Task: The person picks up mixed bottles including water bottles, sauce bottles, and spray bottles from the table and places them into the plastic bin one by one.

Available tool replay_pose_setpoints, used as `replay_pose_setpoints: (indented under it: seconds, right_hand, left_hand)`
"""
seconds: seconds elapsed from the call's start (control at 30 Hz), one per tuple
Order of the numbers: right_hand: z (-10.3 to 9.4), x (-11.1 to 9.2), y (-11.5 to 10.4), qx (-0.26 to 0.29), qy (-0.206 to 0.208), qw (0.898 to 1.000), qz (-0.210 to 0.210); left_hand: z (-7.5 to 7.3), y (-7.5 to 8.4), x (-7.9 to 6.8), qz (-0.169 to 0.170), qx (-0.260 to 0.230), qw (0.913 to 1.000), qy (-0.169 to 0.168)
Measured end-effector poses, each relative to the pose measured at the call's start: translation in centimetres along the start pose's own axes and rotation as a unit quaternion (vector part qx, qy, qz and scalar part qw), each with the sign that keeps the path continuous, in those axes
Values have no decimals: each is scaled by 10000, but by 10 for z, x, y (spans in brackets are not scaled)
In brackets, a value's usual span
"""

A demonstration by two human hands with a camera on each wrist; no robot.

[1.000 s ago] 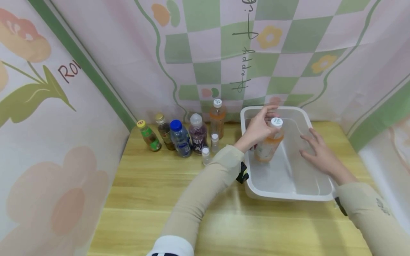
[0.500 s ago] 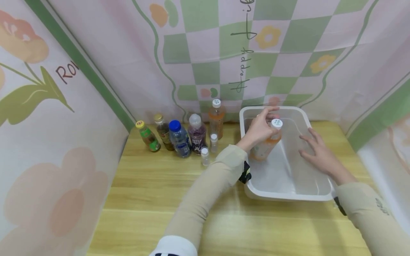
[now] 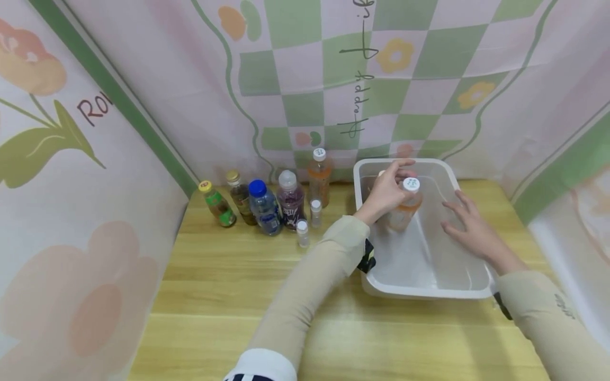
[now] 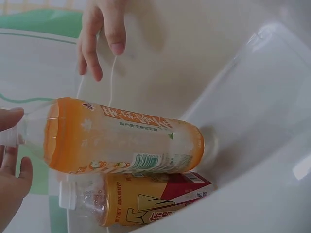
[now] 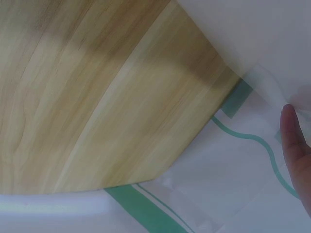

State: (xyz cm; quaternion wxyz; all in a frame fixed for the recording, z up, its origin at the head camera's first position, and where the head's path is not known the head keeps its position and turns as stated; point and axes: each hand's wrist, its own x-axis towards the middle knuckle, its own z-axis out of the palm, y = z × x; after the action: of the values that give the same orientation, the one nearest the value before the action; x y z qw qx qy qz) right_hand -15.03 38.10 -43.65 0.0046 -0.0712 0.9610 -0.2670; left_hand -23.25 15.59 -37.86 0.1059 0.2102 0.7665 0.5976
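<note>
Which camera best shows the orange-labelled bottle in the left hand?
The left wrist view: there the orange-labelled bottle shows its label and barcode unblocked. The head view shows its white cap, but the left hand hides part of the bottle; the right wrist view lacks it.

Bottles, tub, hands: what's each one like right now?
Orange bottle, capped, held
Yellow-labelled bottle, capped, in tub
Green-labelled bottle, capped, standing
Gold-capped bottle, closed, standing
Blue-capped bottle, closed, standing
Purple bottle, capped, standing
Back bottle, capped, standing
Front small bottle, capped, standing
Rear small bottle, capped, standing
Tub, lidless
Left hand, holding orange bottle
Right hand, empty, fingers apart
</note>
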Motion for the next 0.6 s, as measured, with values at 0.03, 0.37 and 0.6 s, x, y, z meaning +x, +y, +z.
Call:
replay_pose_setpoints:
  seconds: [0.03, 0.37, 0.6]
  right_hand:
    - [0, 0, 0, 0, 3, 10000, -6]
    - [0, 0, -1, 84, 71, 9999, -54]
    - [0, -2, -2, 43, 65, 10000, -26]
  left_hand:
    - [0, 0, 0, 15, 28, 10000, 13]
    - [6, -4, 2, -119, 94, 9999, 74]
    - [9, -9, 4, -72, 158, 9997, 153]
